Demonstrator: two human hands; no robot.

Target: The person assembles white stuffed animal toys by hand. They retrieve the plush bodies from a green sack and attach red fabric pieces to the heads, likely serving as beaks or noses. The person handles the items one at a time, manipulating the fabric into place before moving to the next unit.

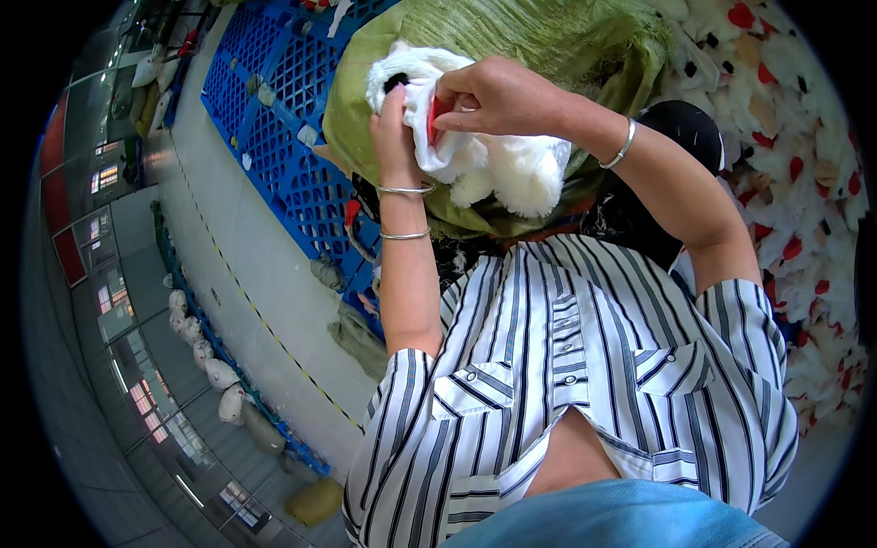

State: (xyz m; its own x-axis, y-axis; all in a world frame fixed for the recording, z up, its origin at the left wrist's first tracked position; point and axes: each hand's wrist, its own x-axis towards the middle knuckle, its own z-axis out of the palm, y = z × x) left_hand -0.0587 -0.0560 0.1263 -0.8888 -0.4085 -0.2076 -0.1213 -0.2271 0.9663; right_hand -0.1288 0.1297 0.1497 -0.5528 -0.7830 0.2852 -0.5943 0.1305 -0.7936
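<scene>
A limp white plush toy skin (528, 173) lies over a green woven sack (557, 50) in front of me. My left hand (395, 142) is closed on the left edge of its smooth, turned-back cloth, with the fingers partly hidden behind it. Just above that hand, a black patch (396, 82) shows on the fur. My right hand (502, 99) reaches in from the right, its thumb and fingers bent at the opening of the skin against a red piece of cloth (436, 119). Whether the fingertips pinch the red cloth or push into the opening is partly hidden.
Blue plastic pallets (265, 100) lie on the floor to the left, with scraps on them. A large heap of white plush pieces with red and black parts (767, 100) fills the right side. Several stuffed sacks (219, 374) line the far-left walkway.
</scene>
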